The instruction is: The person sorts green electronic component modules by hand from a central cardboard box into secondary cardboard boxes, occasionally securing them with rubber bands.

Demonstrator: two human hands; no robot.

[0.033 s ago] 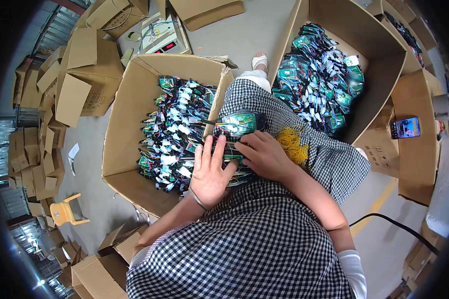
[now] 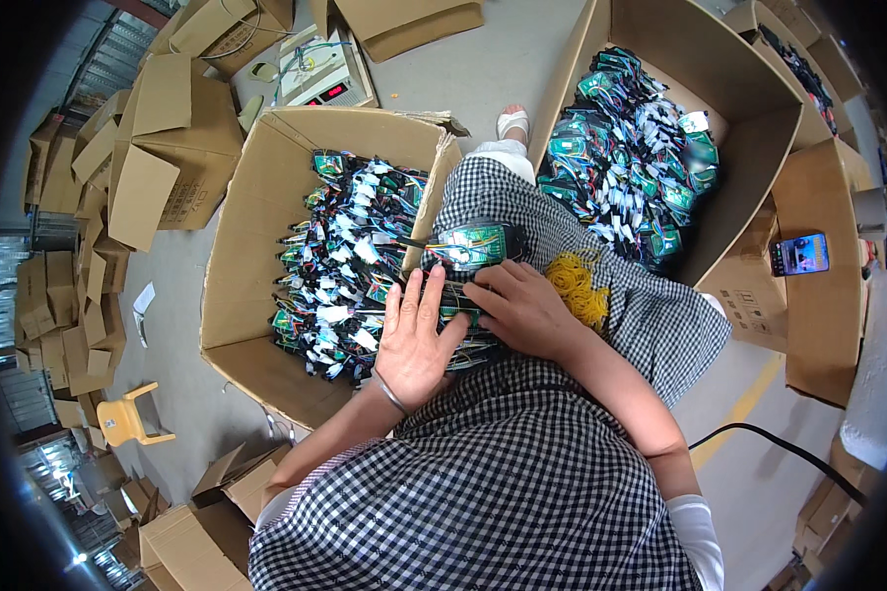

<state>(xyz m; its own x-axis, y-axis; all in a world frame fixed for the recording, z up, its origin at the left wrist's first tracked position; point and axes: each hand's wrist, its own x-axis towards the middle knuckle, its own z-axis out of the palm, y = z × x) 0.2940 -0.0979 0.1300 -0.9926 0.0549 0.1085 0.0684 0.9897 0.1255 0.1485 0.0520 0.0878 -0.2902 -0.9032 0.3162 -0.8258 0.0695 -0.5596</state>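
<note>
On my lap lies a wired green circuit board (image 2: 471,245), its wires running left over the box edge. More wired boards show in part under my hands. My left hand (image 2: 411,350) lies flat with its fingers stretched out, palm down on the wires at the near right edge of the box. To its right, my right hand (image 2: 527,313) rests on the boards, fingers apart and slightly bent; its fingertips are partly hidden. Left of my lap, a cardboard box (image 2: 241,241) holds a heap of wired boards (image 2: 350,261) with white connectors.
A bundle of yellow ties (image 2: 579,289) rests on my lap. Another large box (image 2: 749,118) with wired boards stands at the far right. A phone (image 2: 801,254) leans by a carton on the right. A white power supply (image 2: 330,74) and a yellow stool (image 2: 133,418) stand on the floor.
</note>
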